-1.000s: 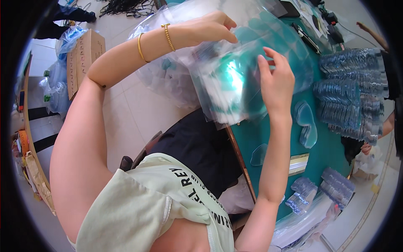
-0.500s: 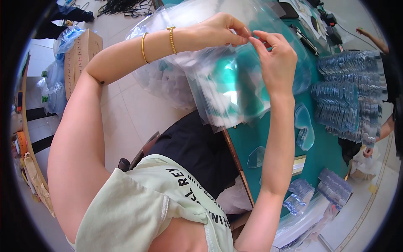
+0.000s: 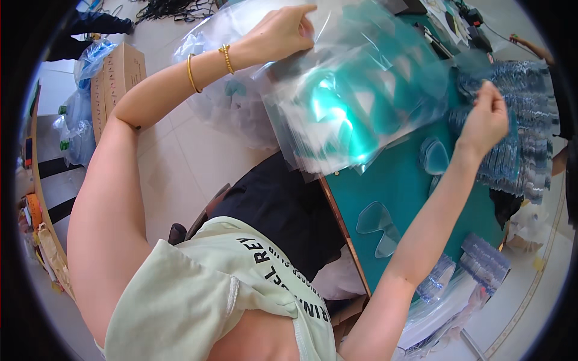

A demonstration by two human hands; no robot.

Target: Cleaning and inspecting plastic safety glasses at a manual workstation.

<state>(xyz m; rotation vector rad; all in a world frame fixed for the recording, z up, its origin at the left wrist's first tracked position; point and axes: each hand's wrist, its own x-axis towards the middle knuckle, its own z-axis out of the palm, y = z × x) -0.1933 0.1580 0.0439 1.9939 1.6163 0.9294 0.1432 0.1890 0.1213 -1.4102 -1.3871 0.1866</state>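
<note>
My left hand (image 3: 286, 33) is closed at the upper left edge of a stack of clear plastic sheets (image 3: 361, 102), pinching the film. The sheets are glossy, with mask-shaped outlines showing, and lie over the green table. My right hand (image 3: 486, 117) has its fingers pinched together above the stacked clear eye-mask-shaped pieces (image 3: 530, 138) on the right. From its fingertips a blurred, see-through plastic piece (image 3: 472, 62) sticks out. Between my right forearm and the sheets lie single mask-shaped pieces (image 3: 378, 225) and a small overlapping pile (image 3: 434, 156).
The green table's (image 3: 346, 195) brown edge runs beside my lap. Smaller stacks of clear pieces (image 3: 483, 265) sit at the near right. A large clear bag (image 3: 235, 114) bulges left of the sheets. A cardboard box (image 3: 120, 75) stands on the floor. Part of another person shows at far right.
My right hand has moved right and down, away from my left hand, to the stacked pieces. My left hand has shifted slightly left. A mask-shaped piece near my right forearm is now more visible.
</note>
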